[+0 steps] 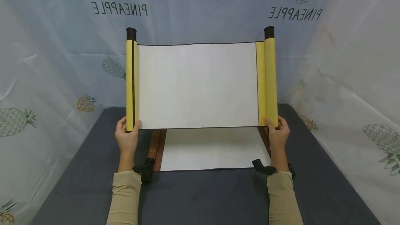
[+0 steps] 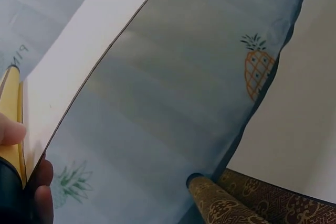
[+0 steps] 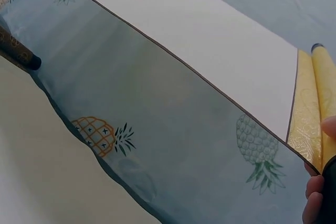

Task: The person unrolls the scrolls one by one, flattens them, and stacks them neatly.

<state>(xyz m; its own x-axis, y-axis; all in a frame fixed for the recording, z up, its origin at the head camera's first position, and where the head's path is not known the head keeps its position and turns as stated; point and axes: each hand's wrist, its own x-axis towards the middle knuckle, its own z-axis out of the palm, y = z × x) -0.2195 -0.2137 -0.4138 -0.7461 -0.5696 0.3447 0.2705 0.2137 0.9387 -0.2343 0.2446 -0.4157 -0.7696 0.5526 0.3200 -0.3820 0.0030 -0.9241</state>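
A blank white hanging scroll (image 1: 197, 86) with yellow rolled ends and black knobs is stretched upright above the table. My left hand (image 1: 127, 137) grips the lower end of its left roll (image 1: 129, 86), thumb in front. On the other side my right hand (image 1: 277, 135) grips the bottom of the right roll (image 1: 271, 82). Below and behind it lies a second white scroll (image 1: 215, 152) with brown patterned ends, unrolled on the table and partly hidden by the raised one. In the left wrist view, fingers show behind the yellow roll (image 2: 11, 103); the right wrist view shows likewise.
A dark grey cloth covers the table (image 1: 203, 197). Pale curtains (image 1: 200, 6) printed with pineapples and mirrored lettering hang behind and at both sides. A brown patterned roll (image 2: 226, 203) of the lower scroll lies near my left wrist.
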